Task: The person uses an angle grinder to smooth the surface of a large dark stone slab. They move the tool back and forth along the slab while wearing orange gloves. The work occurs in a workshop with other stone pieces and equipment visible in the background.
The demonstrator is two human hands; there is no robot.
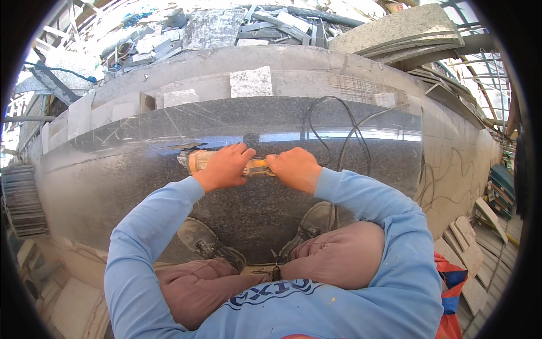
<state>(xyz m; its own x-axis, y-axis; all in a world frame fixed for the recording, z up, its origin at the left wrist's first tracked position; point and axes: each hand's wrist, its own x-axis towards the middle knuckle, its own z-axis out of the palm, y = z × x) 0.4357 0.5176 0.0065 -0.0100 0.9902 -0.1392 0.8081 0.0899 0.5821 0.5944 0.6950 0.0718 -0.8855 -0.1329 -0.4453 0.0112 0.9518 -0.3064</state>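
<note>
A yellow angle grinder (200,160) lies low over a dark polished stone slab (372,152), its head and thin disc (189,147) toward the left. My left hand (226,165) is wrapped round the front of its body. Behind it, my right hand (295,168) grips the rear end of the handle. Both hands are closed on the tool. The disc sits at the slab's surface next to a pale, dusty area; whether it touches the stone I cannot tell. Both my shoes (317,217) rest on the near part of the slab.
A black cable (367,150) loops over the slab's right side and trails off right. Pale stone offcuts (250,82) lie along the far edge. Rubble (212,28) is heaped beyond. Slabs (406,34) lean at the far right; a red and blue bag (450,294) is near right.
</note>
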